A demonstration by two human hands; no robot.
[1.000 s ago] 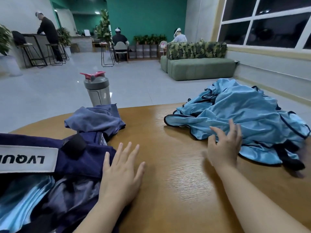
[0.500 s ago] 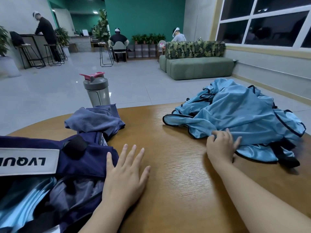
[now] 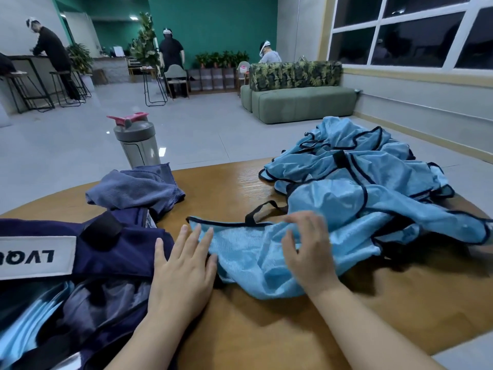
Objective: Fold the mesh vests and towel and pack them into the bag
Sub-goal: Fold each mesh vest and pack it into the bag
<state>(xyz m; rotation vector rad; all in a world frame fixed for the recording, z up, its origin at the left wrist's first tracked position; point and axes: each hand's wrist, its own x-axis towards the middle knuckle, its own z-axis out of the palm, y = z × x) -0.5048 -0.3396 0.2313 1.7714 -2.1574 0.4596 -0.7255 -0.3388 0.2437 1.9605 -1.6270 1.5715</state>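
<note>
A: Where are the vests?

B: A heap of light blue mesh vests (image 3: 354, 182) with black trim lies on the right of the wooden table (image 3: 280, 329). One vest (image 3: 253, 257) is spread near the middle, between the two hands.

A: And the hands?

B: The left hand (image 3: 184, 271) lies flat with straight fingers, its fingertips (image 3: 198, 231) on the vest's left edge, beside the bag. The right hand (image 3: 309, 249) rests on top of the same vest with its fingers bent over the cloth; it is blurred, so I cannot tell whether it grips.

A: The bag and towel?

B: The dark blue bag (image 3: 106, 263) sits at the near left, open, with light blue cloth showing inside. The crumpled grey-blue towel (image 3: 136, 188) lies just beyond it, touching it. A grey bottle (image 3: 137, 142) with a red lid stands past the towel at the far edge.
</note>
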